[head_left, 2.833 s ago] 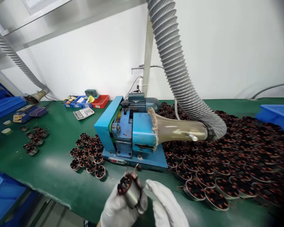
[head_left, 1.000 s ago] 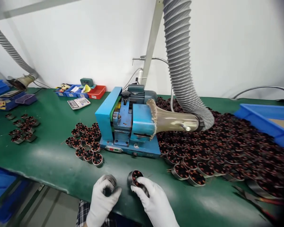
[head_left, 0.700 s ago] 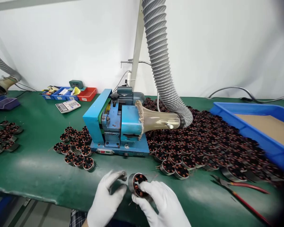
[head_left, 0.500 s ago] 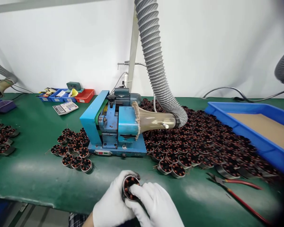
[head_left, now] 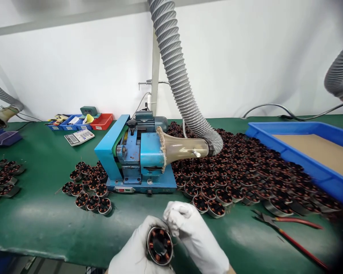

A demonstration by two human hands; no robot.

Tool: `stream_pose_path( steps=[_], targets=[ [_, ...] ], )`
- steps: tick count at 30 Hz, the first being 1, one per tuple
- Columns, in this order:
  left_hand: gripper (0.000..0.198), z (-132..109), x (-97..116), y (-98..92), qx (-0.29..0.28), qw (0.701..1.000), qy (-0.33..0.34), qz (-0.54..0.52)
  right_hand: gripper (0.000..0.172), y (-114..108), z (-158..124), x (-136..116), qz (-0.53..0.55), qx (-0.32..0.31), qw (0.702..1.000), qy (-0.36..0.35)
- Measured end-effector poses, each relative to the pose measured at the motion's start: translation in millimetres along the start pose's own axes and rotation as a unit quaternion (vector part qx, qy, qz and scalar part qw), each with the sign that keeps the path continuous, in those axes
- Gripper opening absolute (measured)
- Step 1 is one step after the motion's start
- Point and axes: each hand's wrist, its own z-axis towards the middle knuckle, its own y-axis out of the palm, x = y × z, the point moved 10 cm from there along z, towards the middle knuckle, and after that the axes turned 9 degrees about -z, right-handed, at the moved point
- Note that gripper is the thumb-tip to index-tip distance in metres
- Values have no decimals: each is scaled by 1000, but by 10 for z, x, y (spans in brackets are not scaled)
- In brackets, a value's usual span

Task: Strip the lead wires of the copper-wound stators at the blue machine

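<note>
A round motor stator (head_left: 160, 246), a metal ring with copper windings and black inside, is held in my left hand (head_left: 137, 247), its open face turned up toward me. White gloves cover both hands. My right hand (head_left: 185, 224) is closed in a pinch just beyond the stator's upper right edge. Thin wire strands show near those fingers, but what the fingertips grip is hidden. Behind my hands stands a blue belt machine (head_left: 131, 152), and to its left is a small group of similar stators (head_left: 93, 186).
Many more stators (head_left: 234, 179) cover the table right of the machine. Red-handled cutting pliers (head_left: 277, 220) lie at the right, before a blue tray (head_left: 291, 152). A grey hose (head_left: 174, 64) hangs over the machine. Parts bins (head_left: 101, 121) and a calculator (head_left: 79, 137) sit at back left.
My right hand has left the stator's inside and moved up to its far edge, fingers now pinched. The stator has come lower and closer in my left hand. The view has tilted slightly.
</note>
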Motion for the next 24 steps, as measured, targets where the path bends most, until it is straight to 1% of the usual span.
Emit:
stream_pose_path(
  steps=[1,2,3,4,5,6,7,8,9,10,11,12,13,16,18,21,24],
  targets=[
    [37,-9,45,5,-1,999,12,32,27,-83,19,-41,46,22,999,-7],
    [38,-8,88,0,3,998,23,63,27,-212,16,-102,75,68,994,-33],
    [41,4,129,-16,10,996,35,85,25,-357,-25,-175,77,126,986,-71],
    [44,25,173,-43,24,993,50,101,23,-477,-104,-253,45,183,975,-116],
    [46,50,225,-80,42,991,70,109,19,-528,-198,-330,-22,223,962,-157],
    [48,79,278,-115,60,988,92,112,15,-497,-283,-396,-112,240,945,-193],
    [47,112,327,-142,75,985,113,110,11,-401,-343,-432,-211,238,922,-221],
    [46,148,369,-156,85,982,133,105,12,-275,-379,-437,-298,227,895,-244],
    [44,188,401,-162,91,980,148,99,19,-149,-379,-405,-369,212,868,-255],
    [40,232,424,-163,96,978,159,95,25,-49,-347,-355,-419,201,848,-256],
    [37,283,430,-164,103,978,161,88,29,15,-287,-303,-448,196,836,-248],
    [35,341,418,-169,110,978,155,80,30,47,-202,-253,-461,197,833,-232],
    [34,401,395,-184,122,979,145,70,30,58,-99,-209,-464,198,837,-212],
    [35,580,297,-239,161,980,110,40,31,31,205,-123,-439,196,862,-160],
    [36,673,253,-277,184,977,99,38,31,-3,354,-59,-420,184,879,-129],
    [35,763,200,-290,189,978,84,41,32,-70,443,36,-398,179,894,-106],
    [38,792,184,-277,180,980,82,25,33,-107,457,113,-394,179,896,-101]
  ],
)
